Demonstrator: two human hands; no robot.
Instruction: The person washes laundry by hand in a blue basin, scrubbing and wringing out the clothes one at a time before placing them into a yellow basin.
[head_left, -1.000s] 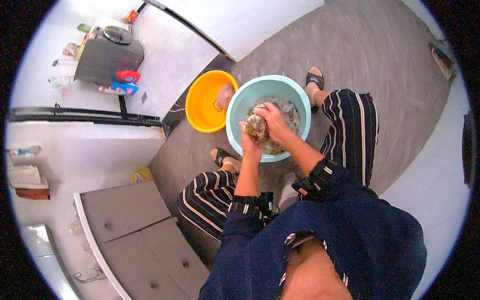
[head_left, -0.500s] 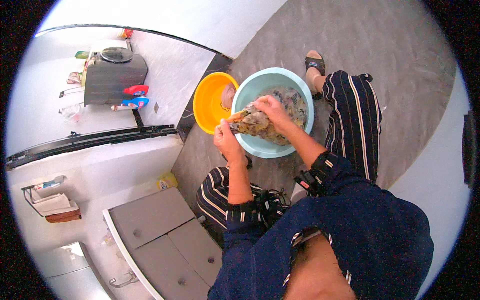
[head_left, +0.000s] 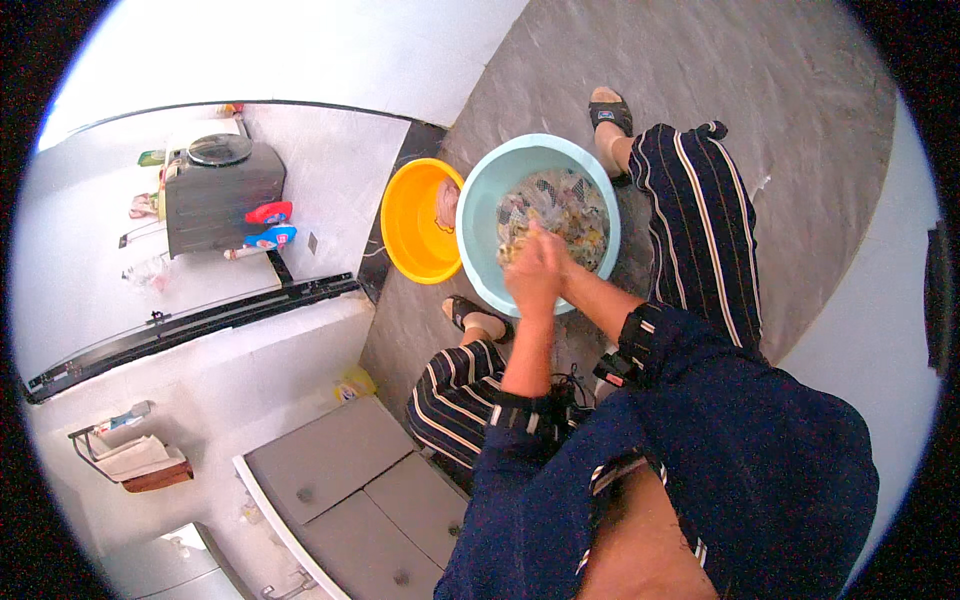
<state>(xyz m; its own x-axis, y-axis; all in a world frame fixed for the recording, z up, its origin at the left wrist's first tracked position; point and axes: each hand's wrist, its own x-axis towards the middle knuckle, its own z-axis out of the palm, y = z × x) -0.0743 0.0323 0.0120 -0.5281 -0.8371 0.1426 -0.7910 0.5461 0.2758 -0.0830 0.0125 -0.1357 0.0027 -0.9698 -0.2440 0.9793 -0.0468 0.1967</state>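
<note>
My left hand [head_left: 531, 281] and my right hand [head_left: 556, 262] are pressed close together over the light blue basin [head_left: 479, 210]. Both are closed on a wet patterned cloth [head_left: 520, 232] in yellowish and grey tones, bunched up between them. The fingers partly hide one another. More of the patterned fabric [head_left: 565, 195], with dark dotted patches, lies in the basin beneath; where the held part ends and this begins is hard to make out.
A yellow basin [head_left: 403, 232] holding a pinkish cloth [head_left: 447, 204] stands against the blue one's left side. My slippered feet and striped trouser legs [head_left: 690, 230] flank the basins on the grey floor. A grey cabinet [head_left: 330, 465] is at lower left.
My hands have come together and moved right, over the blue basin. The cloth, stretched between them toward the yellow basin before, is now bunched. The whole view has shifted slightly.
</note>
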